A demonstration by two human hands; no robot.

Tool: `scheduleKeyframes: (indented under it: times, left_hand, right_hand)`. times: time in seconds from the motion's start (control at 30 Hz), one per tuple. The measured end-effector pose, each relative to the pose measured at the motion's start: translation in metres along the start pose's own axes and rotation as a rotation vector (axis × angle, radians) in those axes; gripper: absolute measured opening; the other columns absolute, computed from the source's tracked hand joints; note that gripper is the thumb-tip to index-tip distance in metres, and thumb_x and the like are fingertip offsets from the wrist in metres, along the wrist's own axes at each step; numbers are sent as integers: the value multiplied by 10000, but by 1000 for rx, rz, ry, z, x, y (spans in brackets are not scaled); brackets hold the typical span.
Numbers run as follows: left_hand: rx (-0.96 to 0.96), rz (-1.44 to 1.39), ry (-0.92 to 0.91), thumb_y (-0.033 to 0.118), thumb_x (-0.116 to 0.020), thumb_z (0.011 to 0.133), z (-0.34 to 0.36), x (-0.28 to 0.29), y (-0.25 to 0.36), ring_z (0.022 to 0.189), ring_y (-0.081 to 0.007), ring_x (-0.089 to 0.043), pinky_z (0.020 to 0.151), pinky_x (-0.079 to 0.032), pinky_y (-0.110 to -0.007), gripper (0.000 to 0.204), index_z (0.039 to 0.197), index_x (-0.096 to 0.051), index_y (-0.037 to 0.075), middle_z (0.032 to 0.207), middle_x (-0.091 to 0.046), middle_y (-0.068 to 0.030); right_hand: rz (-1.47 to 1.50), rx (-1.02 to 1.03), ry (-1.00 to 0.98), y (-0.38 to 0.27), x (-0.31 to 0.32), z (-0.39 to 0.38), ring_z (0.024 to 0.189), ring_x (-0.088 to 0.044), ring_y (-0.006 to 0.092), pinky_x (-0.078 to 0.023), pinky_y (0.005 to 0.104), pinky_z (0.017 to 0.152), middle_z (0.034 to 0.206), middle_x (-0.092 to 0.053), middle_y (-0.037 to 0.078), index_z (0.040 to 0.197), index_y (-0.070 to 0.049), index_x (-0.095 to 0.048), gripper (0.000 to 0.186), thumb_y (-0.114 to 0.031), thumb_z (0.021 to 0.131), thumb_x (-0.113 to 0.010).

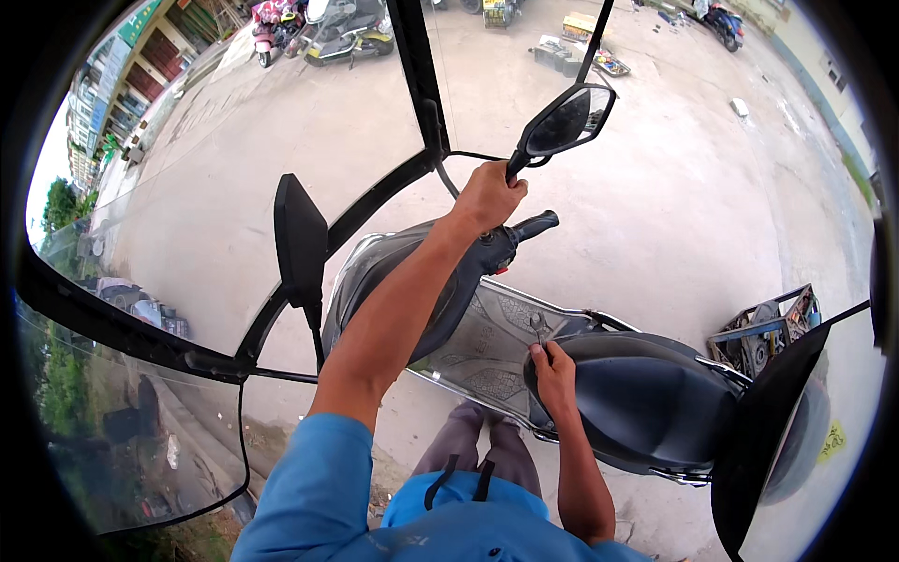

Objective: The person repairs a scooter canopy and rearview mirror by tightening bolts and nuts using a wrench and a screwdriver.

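My left hand [489, 199] is closed around the black stem of an angular rear-view mirror [567, 122], above the scooter's handlebar grip [537, 225]. The hand hides the foot of the stem. Over the front end of the dark scooter seat [651, 398], my right hand [554, 370] is closed on a small metal wrench [537, 323], whose open jaw sticks out past the fingers. Below the wrench lies the scooter's textured footboard [492, 328]. A second black mirror [300, 242] stands upright to the left of my left forearm.
A black canopy frame [375, 201] with clear panels surrounds the scooter's front. Beyond the seat a crate [768, 328] of parts sits on the concrete. Farther off are an open toolbox [611, 64], a grey case [559, 56] and parked scooters [346, 37]. A dark canopy part [768, 440] rises at right.
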State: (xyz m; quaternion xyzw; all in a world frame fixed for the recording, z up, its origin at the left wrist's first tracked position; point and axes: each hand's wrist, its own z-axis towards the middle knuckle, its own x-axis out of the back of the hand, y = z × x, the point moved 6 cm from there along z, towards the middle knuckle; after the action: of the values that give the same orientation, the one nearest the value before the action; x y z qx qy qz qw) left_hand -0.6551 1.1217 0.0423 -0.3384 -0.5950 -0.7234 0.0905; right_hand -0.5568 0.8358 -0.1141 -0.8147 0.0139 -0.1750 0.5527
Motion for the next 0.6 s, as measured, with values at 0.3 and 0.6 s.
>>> scheduleKeyframes:
  times: [0.3, 0.6]
  left_hand:
    - [-33, 15, -114, 336, -676, 890, -3, 4, 6, 559, -136, -400, 530, -361, -354, 442, 638, -482, 29, 574, -430, -32]
    - [-34, -70, -76, 325, -652, 920, -6, 4, 2, 579, -104, -357, 518, -324, -347, 457, 635, -469, 19, 574, -384, 5]
  right_hand:
    - [423, 4, -256, -119, -56, 39, 600, -556, 120, -439, 267, 558, 731, -636, 74, 994, 32, -604, 252, -176, 1018, -463]
    - [715, -132, -299, -154, -105, 66, 592, -569, 129, -487, 275, 561, 743, -626, 71, 895, -6, -573, 222, -206, 990, -567]
